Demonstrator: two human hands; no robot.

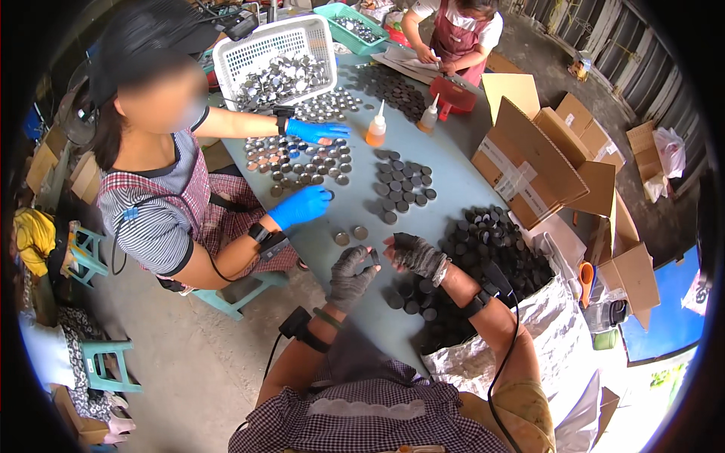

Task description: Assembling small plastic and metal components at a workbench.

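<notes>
Near the table's front edge, my left hand point(352, 276), in a grey fingerless glove, pinches a small dark round cap point(374, 257) on edge between fingertips and thumb. Just right of it is my right hand point(420, 257), gloved alike, its bare fingertips bunched toward the cap but apart from it; anything in them is too small to make out. Two silvery discs point(342, 238) lie beyond my left hand. Farther off sits a group of dark round caps point(400, 183). A large heap of black caps point(495, 245) spreads beside and beneath my right forearm.
At left, a co-worker's blue-gloved hands point(298, 208) work among metal discs point(302, 162). A white basket point(276, 34) of discs, two squeeze bottles point(375, 130) and a red dustpan point(455, 97) stand farther back. Cardboard boxes point(529, 170) line the right. Another person point(461, 34) is across the table.
</notes>
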